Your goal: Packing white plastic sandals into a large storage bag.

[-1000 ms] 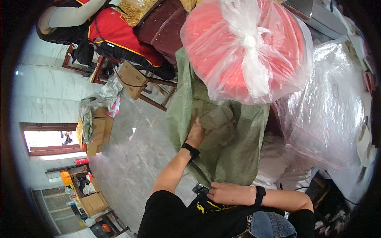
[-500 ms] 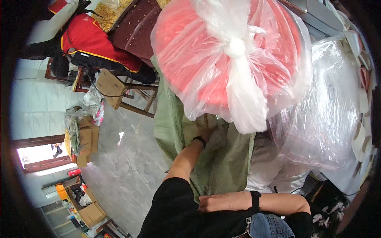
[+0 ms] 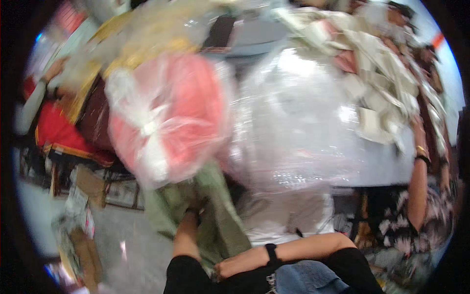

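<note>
Heavy motion blur, fine detail lost. Nearest: right hand (image 3: pixel 240 263) was closed on the near edge of the green sack (image 3: pixel 223 218), right up against the torso. Left hand (image 3: pixel 196 202) was down in the mouth of the sack; fingers dark and smeared, couldn't tell if spread or curled. Sack hung slack between torso and the red bundle (image 3: pixel 188 108) in its knotted clear bag.

Main risk: near edge seemed to rely on right hand alone; a slack grip there could let the mouth fold over left wrist. White bags (image 3: pixel 274 215) sat just right of the sack, possible snag.

Bundle's near end overlapped the sack's far rim in view; contact unclear. If it bore on the rim, a hard pull could tip it or tear the thin film.

Right of bundle: clear plastic (image 3: pixel 298 122) on the table (image 3: pixel 384 159). Looked slick; a knock could slide it. Farther: a co-worker's arm (image 3: pixel 418 191) at right, by a heap of pale cloth (image 3: pixel 382 88).
</note>
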`<action>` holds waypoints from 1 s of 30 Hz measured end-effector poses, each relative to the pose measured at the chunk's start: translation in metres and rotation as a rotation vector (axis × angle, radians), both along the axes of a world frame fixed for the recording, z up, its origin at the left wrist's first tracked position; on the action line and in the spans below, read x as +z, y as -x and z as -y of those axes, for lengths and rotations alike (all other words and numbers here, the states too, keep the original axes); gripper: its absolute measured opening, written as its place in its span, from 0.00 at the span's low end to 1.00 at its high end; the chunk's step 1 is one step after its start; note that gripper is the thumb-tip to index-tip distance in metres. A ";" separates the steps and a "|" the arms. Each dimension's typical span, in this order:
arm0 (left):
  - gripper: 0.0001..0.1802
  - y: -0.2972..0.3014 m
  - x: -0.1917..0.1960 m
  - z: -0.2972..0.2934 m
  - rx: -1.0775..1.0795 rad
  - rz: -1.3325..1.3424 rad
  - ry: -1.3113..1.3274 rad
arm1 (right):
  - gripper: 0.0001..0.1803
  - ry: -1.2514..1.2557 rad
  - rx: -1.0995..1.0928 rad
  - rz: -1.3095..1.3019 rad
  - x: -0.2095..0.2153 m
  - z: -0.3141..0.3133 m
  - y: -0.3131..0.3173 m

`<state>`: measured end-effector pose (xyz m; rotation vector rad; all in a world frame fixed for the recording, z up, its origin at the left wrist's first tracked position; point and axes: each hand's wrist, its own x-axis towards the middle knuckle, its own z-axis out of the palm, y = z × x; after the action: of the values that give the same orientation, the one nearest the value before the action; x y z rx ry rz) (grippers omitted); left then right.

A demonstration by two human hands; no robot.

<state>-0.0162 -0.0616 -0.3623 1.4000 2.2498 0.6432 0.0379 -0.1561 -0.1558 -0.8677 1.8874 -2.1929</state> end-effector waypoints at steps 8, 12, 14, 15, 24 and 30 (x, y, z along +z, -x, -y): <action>0.37 -0.119 0.059 -0.039 -0.463 0.006 -0.176 | 0.12 -0.800 -0.160 -0.270 0.092 -0.043 0.022; 0.37 -0.130 0.074 -0.048 -0.589 -0.048 -0.234 | 0.19 -0.741 -0.557 -0.330 0.102 -0.100 -0.013; 0.36 -0.125 0.079 -0.047 -0.644 -0.078 -0.247 | 0.23 -0.884 -0.771 -0.306 0.121 -0.155 -0.042; 0.36 -0.118 0.080 -0.045 -0.664 -0.095 -0.251 | 0.29 -0.994 -0.931 -0.335 0.137 -0.184 -0.066; 0.36 -0.048 0.092 -0.027 -0.948 -0.209 -0.300 | 0.24 -1.229 -2.075 0.001 0.237 -0.381 -0.264; 0.35 0.131 0.154 0.069 -0.936 -0.282 -0.219 | 0.31 -1.402 -2.357 0.458 0.231 -0.454 -0.391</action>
<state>-0.1471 -0.1306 -0.2085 2.4971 1.4195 0.3709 0.4289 0.2983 0.0748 -1.5958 -1.8148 -0.2130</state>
